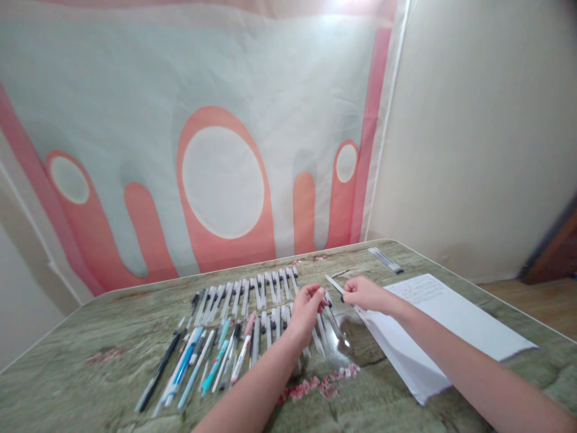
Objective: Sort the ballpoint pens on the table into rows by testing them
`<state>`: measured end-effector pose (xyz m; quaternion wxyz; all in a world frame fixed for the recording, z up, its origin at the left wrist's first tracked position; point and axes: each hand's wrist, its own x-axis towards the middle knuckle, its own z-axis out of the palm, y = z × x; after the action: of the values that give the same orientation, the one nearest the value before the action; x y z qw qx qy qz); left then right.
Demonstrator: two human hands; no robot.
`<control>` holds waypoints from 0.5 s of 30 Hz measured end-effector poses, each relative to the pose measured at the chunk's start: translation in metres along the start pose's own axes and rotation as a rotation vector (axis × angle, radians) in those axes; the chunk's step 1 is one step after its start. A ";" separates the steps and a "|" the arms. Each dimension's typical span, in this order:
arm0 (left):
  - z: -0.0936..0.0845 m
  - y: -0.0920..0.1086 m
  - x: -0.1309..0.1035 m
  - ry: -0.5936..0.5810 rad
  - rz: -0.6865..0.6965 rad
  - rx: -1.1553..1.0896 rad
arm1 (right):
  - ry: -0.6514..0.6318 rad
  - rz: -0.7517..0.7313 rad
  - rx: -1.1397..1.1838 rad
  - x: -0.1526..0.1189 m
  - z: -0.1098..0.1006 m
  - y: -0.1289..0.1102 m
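Observation:
My right hand (364, 293) is closed around a pen (332, 283), whose pale end points up and to the left. Close by, my left hand (307, 305) has its fingers curled in a pinch; whatever they hold is too small to make out. Beneath and beside the left hand lie clear pens with dark parts, some hidden by the hand and forearm. Farther back, clear-barrelled pens (260, 291) form a long row. In front of that row, coloured pens lie side by side, among them a teal pen (215, 368) and a white-and-pink pen (241, 359).
White paper sheets (464, 319) with writing lie under my right forearm. Several thin refill-like sticks (384, 260) rest at the table's far right. The marbled table (72, 367) carries printed pink flowers. Behind it hangs a pink and grey patterned sheet (279, 78).

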<state>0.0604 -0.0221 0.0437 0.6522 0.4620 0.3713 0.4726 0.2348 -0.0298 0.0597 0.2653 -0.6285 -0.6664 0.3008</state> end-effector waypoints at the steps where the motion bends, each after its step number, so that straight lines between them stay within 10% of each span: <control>1: 0.002 0.002 -0.003 -0.041 -0.049 -0.040 | -0.036 0.001 0.080 -0.002 0.000 -0.004; 15: 0.016 0.005 -0.014 -0.081 -0.186 -0.354 | -0.173 -0.040 0.356 -0.015 0.013 -0.026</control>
<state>0.0695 -0.0393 0.0540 0.7785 0.3223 0.2971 0.4491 0.2091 -0.0462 0.0701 0.3198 -0.5301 -0.6353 0.4616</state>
